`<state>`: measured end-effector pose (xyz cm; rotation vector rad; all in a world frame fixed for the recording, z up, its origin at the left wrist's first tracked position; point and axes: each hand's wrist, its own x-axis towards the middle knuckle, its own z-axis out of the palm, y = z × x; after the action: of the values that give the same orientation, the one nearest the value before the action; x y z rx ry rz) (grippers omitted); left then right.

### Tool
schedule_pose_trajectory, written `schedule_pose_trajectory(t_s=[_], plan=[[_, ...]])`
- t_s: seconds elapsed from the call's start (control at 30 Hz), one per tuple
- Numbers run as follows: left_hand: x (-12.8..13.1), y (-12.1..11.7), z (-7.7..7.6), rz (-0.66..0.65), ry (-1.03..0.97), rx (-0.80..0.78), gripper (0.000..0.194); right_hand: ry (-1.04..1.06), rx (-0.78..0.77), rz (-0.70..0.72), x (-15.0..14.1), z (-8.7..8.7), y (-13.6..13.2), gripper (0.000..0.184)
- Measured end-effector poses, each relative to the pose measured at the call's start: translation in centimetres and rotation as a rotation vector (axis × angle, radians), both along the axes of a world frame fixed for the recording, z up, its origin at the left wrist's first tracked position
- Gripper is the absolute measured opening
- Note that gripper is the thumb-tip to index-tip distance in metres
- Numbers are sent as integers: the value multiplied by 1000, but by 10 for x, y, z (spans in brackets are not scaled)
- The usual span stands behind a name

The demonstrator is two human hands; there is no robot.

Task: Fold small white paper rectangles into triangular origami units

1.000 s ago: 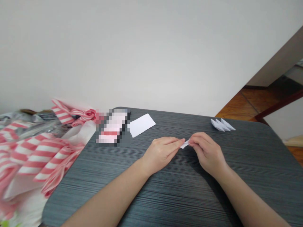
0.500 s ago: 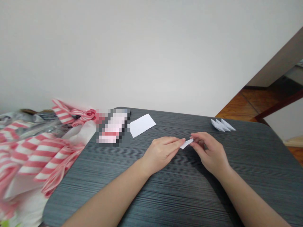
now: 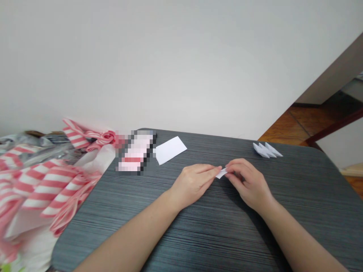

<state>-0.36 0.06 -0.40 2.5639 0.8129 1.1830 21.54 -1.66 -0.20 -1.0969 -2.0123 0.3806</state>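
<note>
Working a small white paper strip (image 3: pixel 221 173) over the middle of the dark surface (image 3: pixel 227 234), I have both hands on it. My left hand (image 3: pixel 194 185) has its fingers together, nearly flat, gripping one end; my right hand (image 3: pixel 249 183) is curled, thumb and fingertips pinched close on the other. I can't tell whether the strip touches down. I judge this a folding or creasing step, calling next for a steady left hold and light, exact right fingertips. Farther off lie a white paper piece (image 3: pixel 171 150) beside a pixelated slab (image 3: pixel 135 152), and, far right, folded papers (image 3: pixel 266 150). Striped cloth (image 3: pixel 53 185) heaps left of the surface. I make out no container.
</note>
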Motion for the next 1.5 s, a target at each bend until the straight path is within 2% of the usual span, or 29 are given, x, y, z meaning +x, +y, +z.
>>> schedule_pose_trajectory(t_s=[0.23,0.37,0.43,0.47,0.5,0.7,0.83,1.1,1.3,1.4,1.5], plan=[[0,0,0,-22,12,-5,27,36,29,-22,-2,4,-1,14],[0,0,1,-6,5,4,26,99,-52,-81,-1,-3,-3,6],[0,0,1,2,-1,9,25,210,-138,-144,0,-8,-3,27],[0,0,1,7,-4,10,25,228,-181,-132,1,-11,-2,35],[1,0,1,10,-6,11,25,222,-204,-128,2,-12,-2,36],[0,0,2,-1,-4,1,25,94,-129,-63,4,-5,1,8],[0,0,0,-12,-6,0,25,86,-107,-39,2,0,0,8],[0,-1,-5,37,31,-40,23,111,-82,-22,3,0,0,8],[0,-1,-4,45,75,-90,24,209,-168,-52,3,-11,-3,10],[0,-1,-3,48,93,-92,24,356,-196,-89,2,-18,-4,18],[0,0,-3,31,80,-82,22,362,-154,-54,1,-17,-3,10]])
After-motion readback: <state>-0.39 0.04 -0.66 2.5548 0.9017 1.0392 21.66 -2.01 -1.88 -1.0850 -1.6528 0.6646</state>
